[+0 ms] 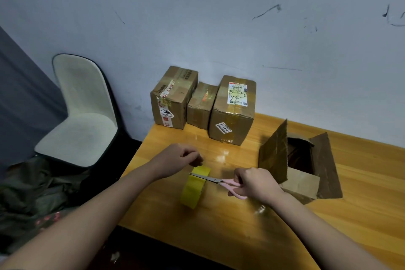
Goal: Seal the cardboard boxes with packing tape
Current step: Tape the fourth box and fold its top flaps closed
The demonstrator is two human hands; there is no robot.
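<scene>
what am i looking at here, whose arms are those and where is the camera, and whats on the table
There is no machine here: the two bare arms belong to a person, and the single picture comes from a wide-angle camera worn on their head, looking forward and down. That is why the arms reach in from the bottom edge.

The right hand has its grip on pink-handled scissors, blades pointing left over a yellow tape roll standing on edge on the wooden table. The left hand is pinched just above the roll; it seems to hold a pulled-out strip of tape, though the clear strip is hard to see.

At the table's far edge, against the wall, stand three closed boxes already taped. To the right sits an open box with its flaps up, not yet sealed. A pale chair stands left of the table.
</scene>
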